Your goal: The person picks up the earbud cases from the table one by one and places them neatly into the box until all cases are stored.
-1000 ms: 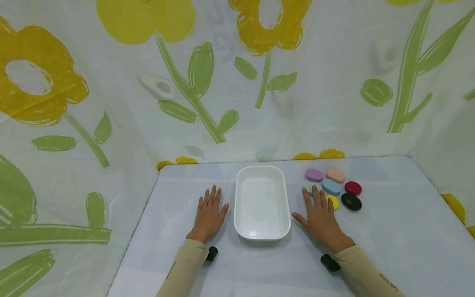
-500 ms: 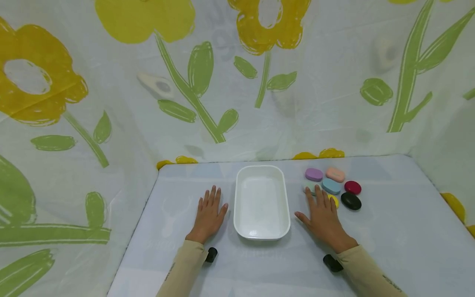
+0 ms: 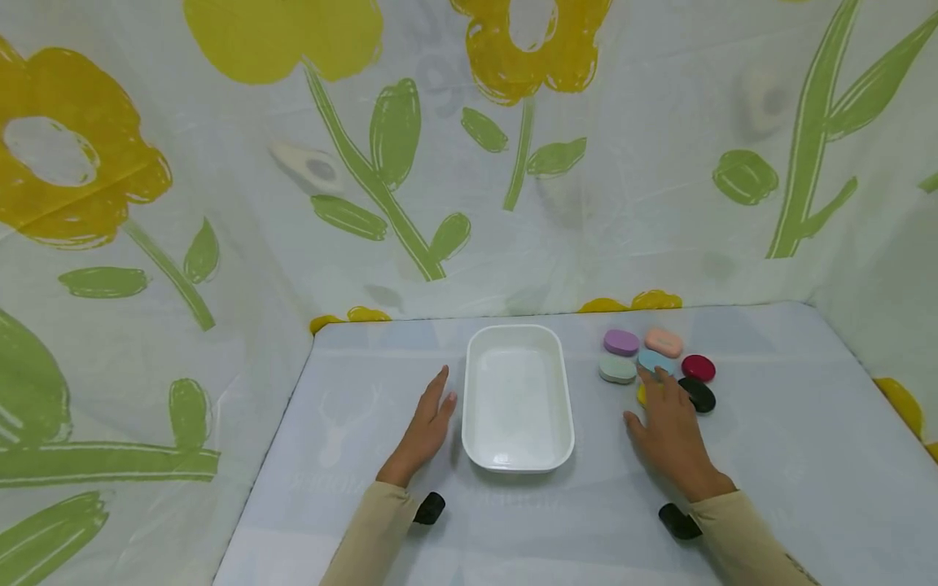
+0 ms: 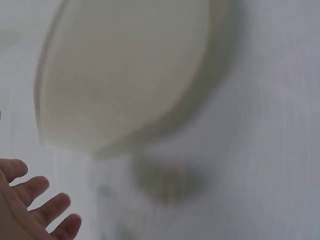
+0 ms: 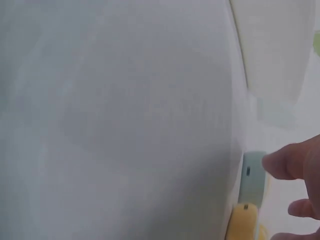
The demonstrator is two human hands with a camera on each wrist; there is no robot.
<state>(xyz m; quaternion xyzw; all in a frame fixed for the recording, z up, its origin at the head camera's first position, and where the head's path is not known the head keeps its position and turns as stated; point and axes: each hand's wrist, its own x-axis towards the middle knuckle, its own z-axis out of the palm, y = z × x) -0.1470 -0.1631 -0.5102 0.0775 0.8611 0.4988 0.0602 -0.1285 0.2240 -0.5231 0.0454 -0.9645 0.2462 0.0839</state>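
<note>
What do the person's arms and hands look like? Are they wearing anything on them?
The left sleeve and right sleeve are long and beige. The right one has a small dark marking, too tiny to read. A stubby black gadget shows at the left wrist, and a matching one at the right. The left hand and right hand wear no gloves.

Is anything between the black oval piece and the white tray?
Yes. In the head view, the yellow piece and the right hand, which partly covers it, lie between the black piece and the white tray.
</note>
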